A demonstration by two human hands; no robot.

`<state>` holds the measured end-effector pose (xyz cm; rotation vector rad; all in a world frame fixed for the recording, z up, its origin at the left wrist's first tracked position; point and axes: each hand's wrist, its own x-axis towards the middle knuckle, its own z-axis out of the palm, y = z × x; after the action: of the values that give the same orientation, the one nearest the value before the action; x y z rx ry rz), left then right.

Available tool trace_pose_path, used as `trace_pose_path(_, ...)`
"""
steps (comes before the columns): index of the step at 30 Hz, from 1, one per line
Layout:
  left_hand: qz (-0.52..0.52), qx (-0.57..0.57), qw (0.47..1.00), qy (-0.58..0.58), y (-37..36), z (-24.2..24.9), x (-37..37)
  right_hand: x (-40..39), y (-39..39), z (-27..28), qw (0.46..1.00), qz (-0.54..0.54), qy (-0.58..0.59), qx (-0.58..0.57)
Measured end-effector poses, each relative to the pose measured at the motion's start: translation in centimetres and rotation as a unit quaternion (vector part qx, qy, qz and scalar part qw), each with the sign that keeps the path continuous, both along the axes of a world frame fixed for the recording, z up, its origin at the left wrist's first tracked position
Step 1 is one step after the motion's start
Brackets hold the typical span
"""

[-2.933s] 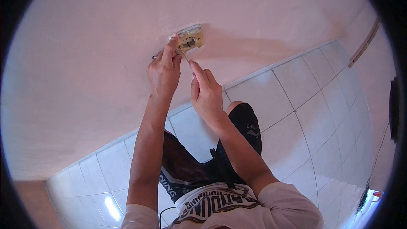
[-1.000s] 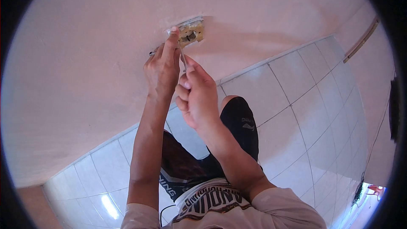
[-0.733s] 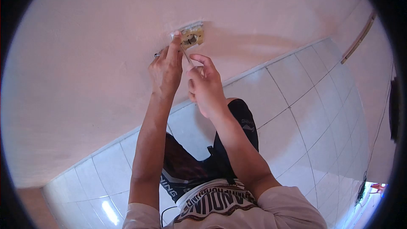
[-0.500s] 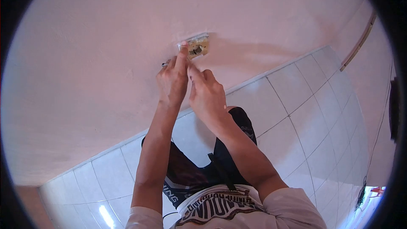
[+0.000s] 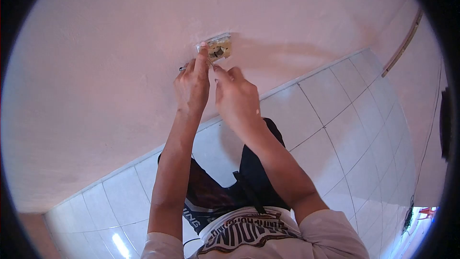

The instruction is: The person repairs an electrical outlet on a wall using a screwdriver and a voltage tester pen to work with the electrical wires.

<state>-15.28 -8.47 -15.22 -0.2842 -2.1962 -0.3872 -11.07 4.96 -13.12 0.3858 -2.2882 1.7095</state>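
Note:
A wall socket (image 5: 221, 45) with a yellowish body and pale edging sits in the pink wall, a dark opening in its middle. My left hand (image 5: 191, 82), with a ring on one finger, grips its left side, thumb tip against the edge and other fingers curled below. Just right of it, my right hand (image 5: 238, 95) is closed in a pinch below the socket. A thin shaft, perhaps a screwdriver (image 5: 211, 63), reaches from its fingertips towards the socket's lower edge; most of it is hidden by the fingers.
White floor tiles (image 5: 345, 115) meet the wall (image 5: 105, 57) along a slanting edge below my hands. My knees and dark shorts (image 5: 211, 187) are close beneath. A thin brown strip (image 5: 403, 45) and a hanging cable (image 5: 433, 129) are at the right.
The view has shifted slightly, so the socket appears a little further left and up. My right wrist has turned slightly; both hands keep their places at the socket.

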Motion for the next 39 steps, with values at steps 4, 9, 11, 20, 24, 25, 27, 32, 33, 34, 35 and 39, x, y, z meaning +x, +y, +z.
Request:
trace_pose_path(4,-0.005,0.009,1.0,0.0,0.0,0.0,0.0,-0.2,0.0,-0.6,0.939,-0.093,0.203,0.261)
trace_pose_path(9,-0.004,0.015,1.0,-0.002,0.0,-0.2,-0.1,-2.4,2.6,-0.6,0.684,0.277,-0.373,-0.561)
trace_pose_path(11,-0.011,0.014,1.0,-0.005,-0.1,-0.1,-0.2,-1.0,1.7,0.2,0.754,0.207,-0.343,-0.521)
trace_pose_path(20,-0.015,0.025,0.999,-0.032,0.1,0.4,0.3,0.1,-0.1,-1.2,0.939,-0.105,0.186,0.271)
trace_pose_path(24,-0.005,0.016,0.999,-0.037,0.0,0.4,0.2,-0.6,-0.8,-1.6,0.988,-0.049,0.101,0.109)
trace_pose_path(25,-0.003,0.015,0.999,-0.045,0.1,0.5,0.3,-0.5,-0.7,-1.6,0.999,-0.023,0.028,0.003)
trace_pose_path(27,-0.002,0.014,0.999,-0.037,0.1,0.5,0.5,0.0,-0.5,-0.9,0.97,0.038,-0.123,-0.207)
trace_pose_path(32,-0.01,0.015,0.999,-0.037,0.0,0.7,0.3,-1.3,-0.2,-1.8,0.987,-0.061,0.089,-0.121)
trace_pose_path(33,-0.014,0.018,0.999,-0.033,0.0,0.7,0.2,-1.8,-0.3,-2.1,0.941,-0.151,0.289,0.09)
trace_pose_path(34,-0.017,0.021,0.999,-0.032,0.0,0.6,0.2,-1.8,-0.4,-2.5,0.945,-0.143,0.268,0.118)
trace_pose_path(35,-0.02,0.021,0.999,-0.029,0.1,0.6,0.2,-1.6,-0.4,-2.4,0.949,-0.135,0.246,0.145)
trace_pose_path(39,-0.004,0.011,1.0,-0.026,0.2,0.6,0.2,-0.6,-0.5,-1.6,0.949,-0.092,0.16,0.255)
